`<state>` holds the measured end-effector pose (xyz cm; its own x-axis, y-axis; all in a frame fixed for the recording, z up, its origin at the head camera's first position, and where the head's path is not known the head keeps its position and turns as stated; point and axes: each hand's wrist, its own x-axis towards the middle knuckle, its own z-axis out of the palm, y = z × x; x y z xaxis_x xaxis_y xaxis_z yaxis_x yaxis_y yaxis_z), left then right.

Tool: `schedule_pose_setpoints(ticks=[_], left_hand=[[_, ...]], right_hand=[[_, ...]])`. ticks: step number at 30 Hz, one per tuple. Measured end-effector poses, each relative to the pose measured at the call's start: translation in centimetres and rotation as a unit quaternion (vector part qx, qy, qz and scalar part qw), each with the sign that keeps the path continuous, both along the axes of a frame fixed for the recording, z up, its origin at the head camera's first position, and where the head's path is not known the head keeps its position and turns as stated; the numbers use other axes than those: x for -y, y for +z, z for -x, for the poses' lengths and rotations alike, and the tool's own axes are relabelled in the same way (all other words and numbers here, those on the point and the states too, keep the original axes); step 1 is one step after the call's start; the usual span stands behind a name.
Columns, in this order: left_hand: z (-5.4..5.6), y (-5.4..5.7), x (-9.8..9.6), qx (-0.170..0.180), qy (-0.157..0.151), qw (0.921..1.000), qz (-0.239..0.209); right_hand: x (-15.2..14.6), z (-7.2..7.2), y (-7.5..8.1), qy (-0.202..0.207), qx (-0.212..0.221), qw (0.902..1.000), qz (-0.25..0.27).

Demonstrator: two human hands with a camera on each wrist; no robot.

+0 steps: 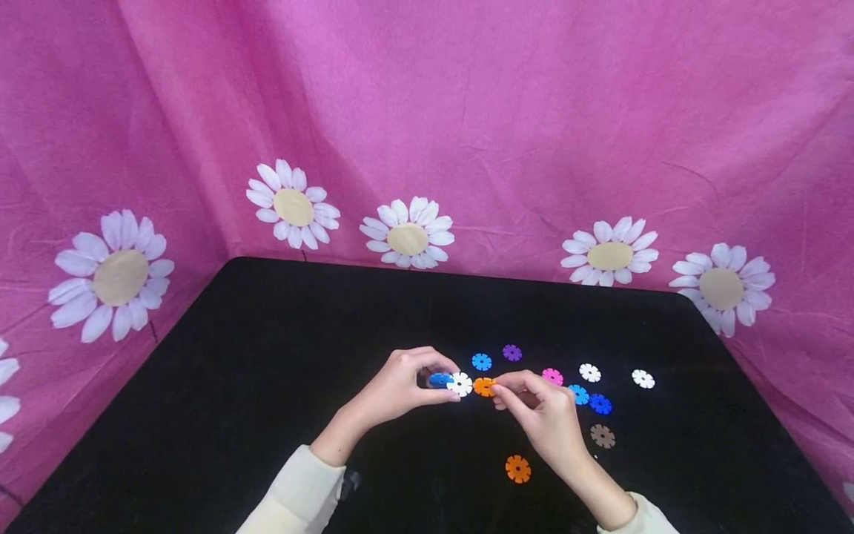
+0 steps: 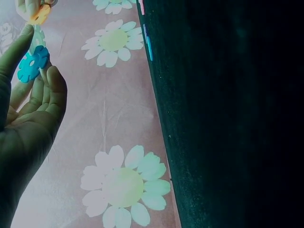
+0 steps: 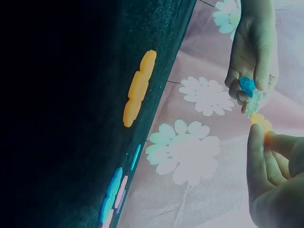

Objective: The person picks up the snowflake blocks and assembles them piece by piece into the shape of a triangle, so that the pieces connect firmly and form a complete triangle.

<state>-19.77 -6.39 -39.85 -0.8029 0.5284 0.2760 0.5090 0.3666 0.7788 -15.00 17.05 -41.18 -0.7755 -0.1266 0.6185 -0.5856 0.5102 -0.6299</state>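
My left hand (image 1: 394, 386) pinches a white notched disc (image 1: 459, 384) between thumb and fingers. A blue notched disc (image 1: 439, 380) is joined to the white one, on the palm side; the left wrist view shows this blue disc (image 2: 33, 64) between the fingers and thumb. An orange notched disc (image 1: 483, 387) is pinched by thumb and fingertips of my right hand (image 1: 543, 415). Its edge is right at the white disc's edge, and in the right wrist view the orange disc (image 3: 260, 122) lines up with the white and blue ones. Both hands are above the table.
On the black table (image 1: 267, 334) lie more notched discs: a light blue disc (image 1: 482, 362) and a purple disc (image 1: 511, 352) behind the hands, an orange disc (image 1: 517, 469) in front. Pink, white, blue and brown (image 1: 603, 436) discs lie around the right hand. A pink flowered cloth (image 1: 507, 133) hangs behind.
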Motion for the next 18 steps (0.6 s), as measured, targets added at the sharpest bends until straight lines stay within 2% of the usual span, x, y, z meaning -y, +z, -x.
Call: schedule_pose_setpoints(ticks=[7,13,18], left_hand=[[-0.11,0.01,-0.16,-0.005,-0.007,0.9999,-0.008],[-0.31,-0.12,-0.38,-0.009,-0.009,0.9997,-0.019],[-0.35,-0.24,-0.52,0.007,-0.010,0.9992,-0.037]], right_hand=[[0.25,-0.03,0.00,0.005,0.007,0.9999,0.010],[0.28,-0.14,-0.10,0.014,0.032,0.9989,0.030],[0.36,-0.23,-0.24,0.030,0.059,0.9962,0.057]])
